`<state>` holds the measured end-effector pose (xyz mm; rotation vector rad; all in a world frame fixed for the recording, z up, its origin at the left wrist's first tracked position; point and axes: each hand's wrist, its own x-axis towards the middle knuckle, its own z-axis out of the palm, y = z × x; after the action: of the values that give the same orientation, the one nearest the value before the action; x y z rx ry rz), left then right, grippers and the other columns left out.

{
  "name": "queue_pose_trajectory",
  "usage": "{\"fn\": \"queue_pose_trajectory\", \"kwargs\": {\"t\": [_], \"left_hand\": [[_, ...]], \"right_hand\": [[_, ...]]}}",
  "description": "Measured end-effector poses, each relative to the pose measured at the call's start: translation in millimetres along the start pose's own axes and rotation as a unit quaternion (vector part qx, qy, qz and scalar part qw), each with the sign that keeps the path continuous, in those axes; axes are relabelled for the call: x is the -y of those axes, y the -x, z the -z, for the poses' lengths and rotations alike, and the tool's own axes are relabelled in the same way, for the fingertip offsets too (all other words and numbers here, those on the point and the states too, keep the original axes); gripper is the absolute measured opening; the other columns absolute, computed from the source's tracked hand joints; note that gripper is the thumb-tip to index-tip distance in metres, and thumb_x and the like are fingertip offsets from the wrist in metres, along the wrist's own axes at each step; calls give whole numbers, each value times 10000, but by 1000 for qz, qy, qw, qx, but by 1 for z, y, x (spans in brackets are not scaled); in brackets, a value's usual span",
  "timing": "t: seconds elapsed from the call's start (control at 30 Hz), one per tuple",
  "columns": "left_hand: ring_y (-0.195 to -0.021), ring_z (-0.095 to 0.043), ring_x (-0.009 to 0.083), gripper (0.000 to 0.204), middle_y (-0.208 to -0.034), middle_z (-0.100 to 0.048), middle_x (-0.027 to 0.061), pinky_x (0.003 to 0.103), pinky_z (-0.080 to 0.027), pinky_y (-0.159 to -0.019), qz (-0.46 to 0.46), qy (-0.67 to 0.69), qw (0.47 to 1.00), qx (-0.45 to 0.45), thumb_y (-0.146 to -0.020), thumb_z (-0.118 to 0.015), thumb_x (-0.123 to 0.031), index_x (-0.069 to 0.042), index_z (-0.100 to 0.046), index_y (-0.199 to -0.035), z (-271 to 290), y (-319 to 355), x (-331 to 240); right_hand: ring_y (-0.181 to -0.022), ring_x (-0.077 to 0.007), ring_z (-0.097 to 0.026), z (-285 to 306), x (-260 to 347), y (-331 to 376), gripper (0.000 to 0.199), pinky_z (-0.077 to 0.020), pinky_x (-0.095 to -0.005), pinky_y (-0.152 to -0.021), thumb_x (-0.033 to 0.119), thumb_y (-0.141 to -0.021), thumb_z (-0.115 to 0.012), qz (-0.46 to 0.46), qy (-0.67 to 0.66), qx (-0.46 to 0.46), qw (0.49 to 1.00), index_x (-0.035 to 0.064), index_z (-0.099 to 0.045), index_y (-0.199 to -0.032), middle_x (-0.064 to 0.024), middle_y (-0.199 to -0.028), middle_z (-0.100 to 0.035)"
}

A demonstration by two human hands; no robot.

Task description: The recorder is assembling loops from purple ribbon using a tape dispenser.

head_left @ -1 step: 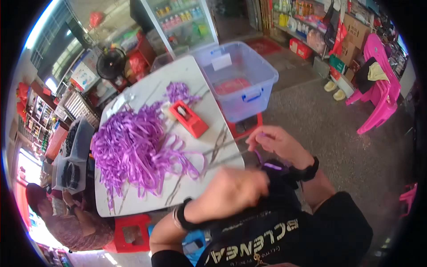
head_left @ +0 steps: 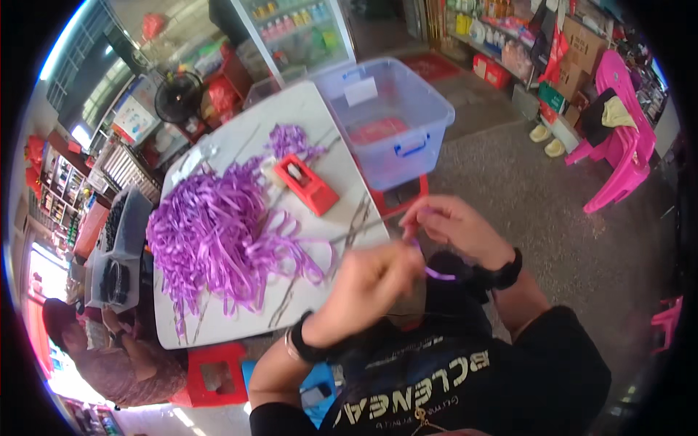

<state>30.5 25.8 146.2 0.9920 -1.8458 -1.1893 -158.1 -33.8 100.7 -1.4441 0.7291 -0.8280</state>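
Note:
My right hand (head_left: pixel 459 227) is held off the table's right edge, its fingertips pinched on a purple ribbon (head_left: pixel 439 276). A short length of that ribbon hangs below the fingers in front of my dark shirt. Close beside it, my left hand (head_left: pixel 374 280) is curled with its fingers closed, near the upper part of the ribbon. It is slightly blurred, and its fingertips are hidden from view. A large tangled heap of purple ribbons (head_left: pixel 211 232) lies on the white marbled table (head_left: pixel 218 330). Beyond it are a smaller ribbon bunch (head_left: pixel 287 139) and a red tape dispenser (head_left: pixel 314 190).
A clear plastic bin (head_left: pixel 407 156) with blue handles stands by the table's right side, above a red stool (head_left: pixel 403 198). A pink chair (head_left: pixel 622 145) is at far right. At lower left a person (head_left: pixel 123 363) sits near grey crates (head_left: pixel 120 251) and another red stool (head_left: pixel 216 378).
My left hand has risen away from my shirt and come nearer to the right hand's fingertips. The right hand stays almost in place, still pinching the ribbon.

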Motion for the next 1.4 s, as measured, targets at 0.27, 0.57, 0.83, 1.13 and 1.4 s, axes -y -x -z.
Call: {"fn": "queue_pose_trajectory", "kwargs": {"t": [0.27,0.57,0.83,1.13,1.4], "left_hand": [[-1114,-421,203,646,-1154,-444,97,354,-354,-920,-123,254,954,-96,-747,-680,-131,-72,-286,-1256,-30,-7,78],[-1155,-419,202,603,-1209,-449,114,345,-340,-964,-18,261,965,-10,-790,-624,-81,-18,-298,-1293,-64,-1,109],[-796,-548,88,276,-876,-571,21,223,-452,-697,79,384,919,39,-882,-491,-86,5,-483,-1143,-58,9,98],[-503,-272,28,238,-688,-442,-30,175,-237,-466,120,463,878,-4,-913,-450,-145,7,-525,-1079,-32,32,103],[-507,-393,25,166,-688,-584,4,166,-303,-457,136,380,915,-15,-876,-534,-140,-1,-592,-946,-35,26,99]], "right_hand": [[-492,5,-287,-9,18,-4,242,-229,-143,-454,184,-925,-401,28,-101,-25,994,20,-557,-1013,8,-801,-575],[-425,4,-243,-8,11,-5,253,-221,-152,-410,184,-916,-397,21,-256,74,964,24,-559,-1026,-108,-955,-617],[-435,2,-253,4,9,0,241,-208,-149,-400,189,-916,-403,25,-313,29,949,30,-540,-1034,-110,-961,-610],[-533,-28,-392,43,-23,20,225,-322,-164,-481,184,-891,-467,9,-85,-98,992,15,-534,-1024,-75,-923,-589],[-883,-174,-572,-11,-19,21,292,-432,-272,-758,142,-755,-648,140,208,-13,968,72,-582,-1030,-63,-935,-600]]}}
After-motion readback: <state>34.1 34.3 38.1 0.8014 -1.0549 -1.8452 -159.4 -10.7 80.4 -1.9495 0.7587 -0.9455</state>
